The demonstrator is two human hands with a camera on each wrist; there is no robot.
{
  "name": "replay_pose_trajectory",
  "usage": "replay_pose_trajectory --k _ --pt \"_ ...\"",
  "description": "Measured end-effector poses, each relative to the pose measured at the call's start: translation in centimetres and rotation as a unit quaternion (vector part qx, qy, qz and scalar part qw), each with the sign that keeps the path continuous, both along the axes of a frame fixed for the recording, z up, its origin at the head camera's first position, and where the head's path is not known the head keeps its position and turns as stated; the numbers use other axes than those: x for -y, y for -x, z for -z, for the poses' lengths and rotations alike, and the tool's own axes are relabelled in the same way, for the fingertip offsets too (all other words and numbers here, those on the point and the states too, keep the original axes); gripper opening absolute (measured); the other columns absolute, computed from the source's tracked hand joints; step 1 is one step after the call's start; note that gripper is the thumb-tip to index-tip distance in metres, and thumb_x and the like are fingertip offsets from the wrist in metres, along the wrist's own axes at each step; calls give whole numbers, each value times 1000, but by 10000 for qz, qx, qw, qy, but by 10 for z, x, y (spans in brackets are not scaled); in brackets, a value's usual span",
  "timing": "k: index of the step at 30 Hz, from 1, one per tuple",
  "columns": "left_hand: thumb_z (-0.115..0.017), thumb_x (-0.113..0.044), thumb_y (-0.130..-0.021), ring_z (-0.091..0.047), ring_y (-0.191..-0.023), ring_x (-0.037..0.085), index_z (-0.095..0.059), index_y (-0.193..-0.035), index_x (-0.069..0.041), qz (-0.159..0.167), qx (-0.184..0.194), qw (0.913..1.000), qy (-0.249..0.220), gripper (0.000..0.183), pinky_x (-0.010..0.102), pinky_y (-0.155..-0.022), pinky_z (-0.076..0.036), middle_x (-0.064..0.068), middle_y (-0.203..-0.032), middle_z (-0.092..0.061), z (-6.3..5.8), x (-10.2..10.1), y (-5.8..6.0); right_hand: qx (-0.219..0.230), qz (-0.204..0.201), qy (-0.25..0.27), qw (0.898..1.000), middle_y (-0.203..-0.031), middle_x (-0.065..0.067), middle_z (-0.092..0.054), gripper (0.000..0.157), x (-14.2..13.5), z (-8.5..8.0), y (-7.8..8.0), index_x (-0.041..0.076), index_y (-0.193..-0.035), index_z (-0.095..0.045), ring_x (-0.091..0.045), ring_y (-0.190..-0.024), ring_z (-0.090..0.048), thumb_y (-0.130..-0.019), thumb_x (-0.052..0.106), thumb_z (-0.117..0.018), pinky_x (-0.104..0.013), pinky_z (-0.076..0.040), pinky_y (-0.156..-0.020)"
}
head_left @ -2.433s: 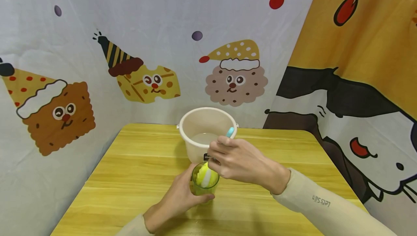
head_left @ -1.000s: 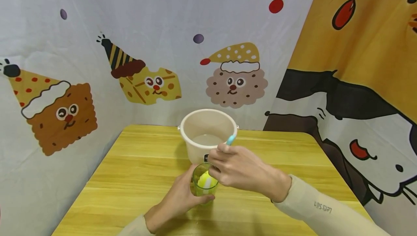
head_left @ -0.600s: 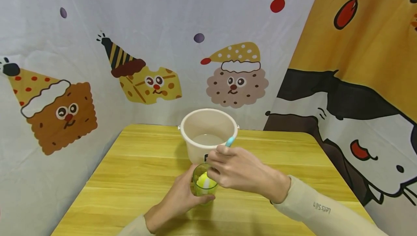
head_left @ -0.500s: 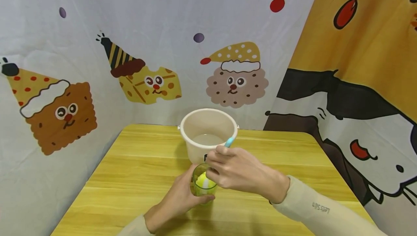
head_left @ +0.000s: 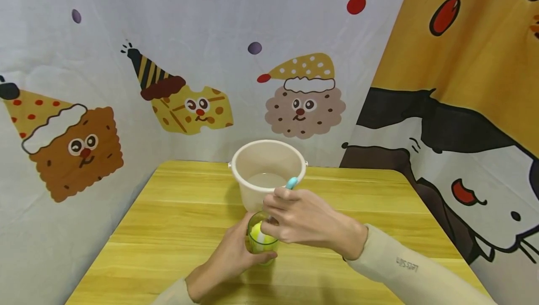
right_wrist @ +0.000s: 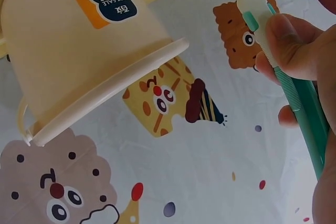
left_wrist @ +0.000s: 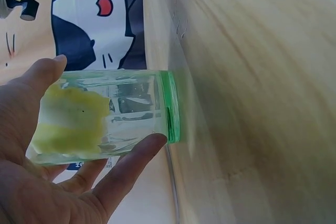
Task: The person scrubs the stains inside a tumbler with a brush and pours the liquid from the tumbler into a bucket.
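My left hand (head_left: pixel 231 251) grips a clear green glass (left_wrist: pixel 134 109) around its side, its base at or just above the tabletop. Inside the glass sits the yellow and white sponge head (left_wrist: pixel 73 121) of a cup brush, away from the bottom. The brush's teal handle (right_wrist: pixel 302 106) is held in my right hand (head_left: pixel 303 221), the thumb pressed along it; its tip pokes out above the knuckles. In the head view my right fingers cover part of the glass's rim and the brush's neck.
A cream bucket (head_left: pixel 249 195) stands just behind the glass, with a label (right_wrist: pixel 110 3) on its side. Both rest on a yellow wood-grain table (head_left: pixel 177 211). A cartoon-printed cloth (head_left: pixel 202 24) hangs around the table's back and sides.
The sponge head has gone deeper into the glass since the oldest frame. My right hand has moved down, then slightly left, with the brush. My left hand keeps its hold in nearly the same place.
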State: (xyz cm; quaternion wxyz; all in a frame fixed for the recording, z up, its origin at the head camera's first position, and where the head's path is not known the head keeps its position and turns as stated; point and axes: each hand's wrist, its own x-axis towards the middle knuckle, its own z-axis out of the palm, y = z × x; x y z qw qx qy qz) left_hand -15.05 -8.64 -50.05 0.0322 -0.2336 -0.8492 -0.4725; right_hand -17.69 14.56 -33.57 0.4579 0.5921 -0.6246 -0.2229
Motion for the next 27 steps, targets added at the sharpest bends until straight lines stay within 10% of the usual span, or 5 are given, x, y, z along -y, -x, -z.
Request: replay_pose_trajectory --k 27 --pt "-102 -48 -91 -75 -118 12 -52 -165 -27 53 -106 9999 112 92 30 -97 -66 -6 -142 -76 2 1 1 170 369 -140 9991 -93 11 -77 22 11 0 7 31 -81 -68 -15 -97 -59 -95 33 -84 -32 -39 -105"
